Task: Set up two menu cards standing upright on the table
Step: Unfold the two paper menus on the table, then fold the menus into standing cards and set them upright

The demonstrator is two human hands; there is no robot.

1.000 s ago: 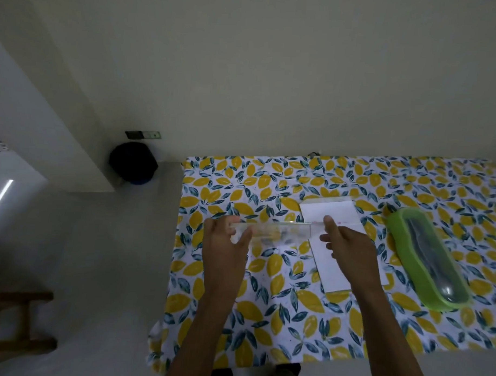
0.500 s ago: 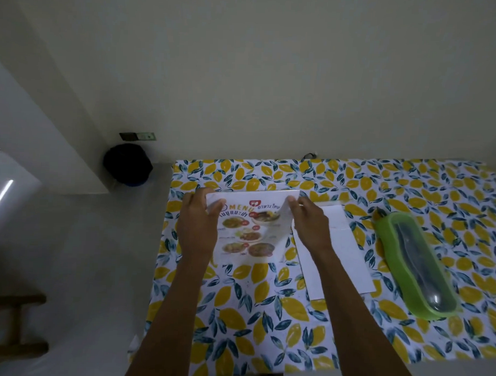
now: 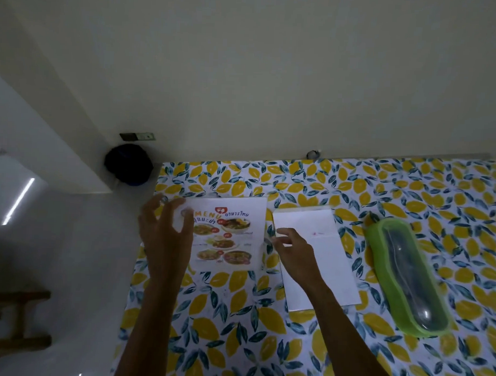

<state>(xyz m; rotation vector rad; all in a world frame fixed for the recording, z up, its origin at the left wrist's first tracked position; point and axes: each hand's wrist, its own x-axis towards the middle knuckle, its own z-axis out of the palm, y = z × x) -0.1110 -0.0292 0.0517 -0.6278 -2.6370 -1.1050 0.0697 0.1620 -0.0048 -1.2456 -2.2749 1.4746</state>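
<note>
Lemon-print tablecloth (image 3: 306,330) covers the table against a plain wall, and I see the printed menu card (image 3: 228,235) at its left, apparently standing in a clear holder, with the blank-faced second card (image 3: 317,255) lying flat just right of it, long axis running away from me. My left hand (image 3: 166,235) hovers spread and empty at the printed card's left edge, while my right hand (image 3: 292,251), loosely open and holding nothing, sits over the flat card and is the nearer one to lift it. The card reads "MENU" above Thai script.
</note>
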